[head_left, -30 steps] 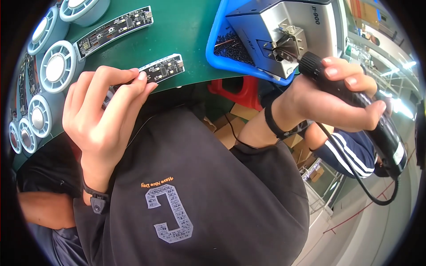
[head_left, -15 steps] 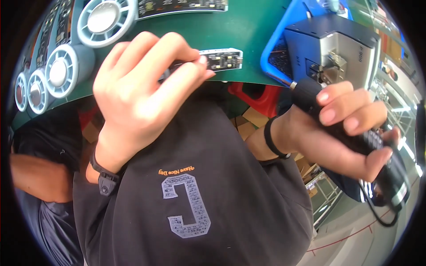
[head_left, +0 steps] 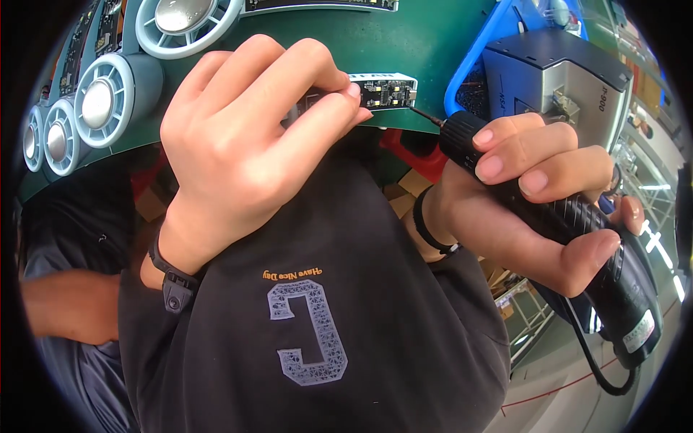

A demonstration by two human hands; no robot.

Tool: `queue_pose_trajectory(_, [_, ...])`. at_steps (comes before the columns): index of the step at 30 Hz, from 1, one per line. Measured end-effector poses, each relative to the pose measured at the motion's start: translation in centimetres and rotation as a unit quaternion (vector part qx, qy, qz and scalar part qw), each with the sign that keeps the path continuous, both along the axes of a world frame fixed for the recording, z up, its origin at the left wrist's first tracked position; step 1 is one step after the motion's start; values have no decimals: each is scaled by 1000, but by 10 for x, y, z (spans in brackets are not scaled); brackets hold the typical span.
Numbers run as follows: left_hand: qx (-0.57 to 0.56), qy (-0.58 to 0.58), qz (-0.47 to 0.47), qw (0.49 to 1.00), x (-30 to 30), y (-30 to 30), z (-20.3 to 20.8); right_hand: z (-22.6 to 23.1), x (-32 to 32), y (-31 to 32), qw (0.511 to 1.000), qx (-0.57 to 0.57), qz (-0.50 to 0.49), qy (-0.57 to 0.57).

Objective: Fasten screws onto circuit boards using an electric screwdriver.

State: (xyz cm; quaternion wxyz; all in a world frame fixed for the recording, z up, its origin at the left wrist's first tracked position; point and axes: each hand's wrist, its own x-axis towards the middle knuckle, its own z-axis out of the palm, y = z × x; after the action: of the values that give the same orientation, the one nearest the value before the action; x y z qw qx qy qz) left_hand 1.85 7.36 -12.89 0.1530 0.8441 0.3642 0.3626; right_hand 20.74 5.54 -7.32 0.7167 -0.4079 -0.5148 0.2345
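Note:
My left hand (head_left: pixel 245 137) is closed, with thumb and forefinger pinched over a narrow pale housing with a black circuit board (head_left: pixel 390 93) in it. The palm and fingers hide the housing's left part. In my right hand (head_left: pixel 534 180) is a black electric screwdriver (head_left: pixel 570 220), fingers wrapped round its body and a cable looping from its rear end. Its thin bit points left, with the tip beside the right end of the circuit board housing; whether it touches cannot be told.
Pale-blue round fan-like parts (head_left: pixel 102 103) with silver centres and circuit-board handles lie at the left and far side of the green table (head_left: pixel 426 43). At the right stand a blue tray (head_left: pixel 453 90) and a grey metal box-shaped device (head_left: pixel 556 72). Another person's arm (head_left: pixel 72 307) shows at the left.
My right hand has brought the screwdriver left, its bit now beside the housing's right end. My left hand keeps its pinch, and the housing appears slightly further right in view.

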Motion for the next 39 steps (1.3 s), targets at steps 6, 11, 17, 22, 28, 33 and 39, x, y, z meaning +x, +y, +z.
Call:
queue_pose_trajectory(6, [-3,2,5,1000,-1,-1,0,-5,0,-1,999,9,34,-15])
queue_pose_trajectory(11, [-6,4,4,1000,0,1,2,-10,-3,-1,999,26,23,-1])
queue_pose_trajectory(17, [-12,15,0,1000,-1,3,5,-16,-3,-5,999,41,17,-1])
queue_pose_trajectory(22, [-15,15,-8,1000,10,6,12,-9,8,-8,997,41,-65,21])
queue_pose_trajectory(28, [26,12,-9,1000,32,12,10,38,91,1,953,151,-262,-10])
queue_pose_trajectory(33, [21,8,-38,999,50,14,14,46,154,5,953,46,-254,-161])
queue_pose_trajectory(39, [20,8,-60,998,37,20,20,51,141,28,978,-71,-150,-126])
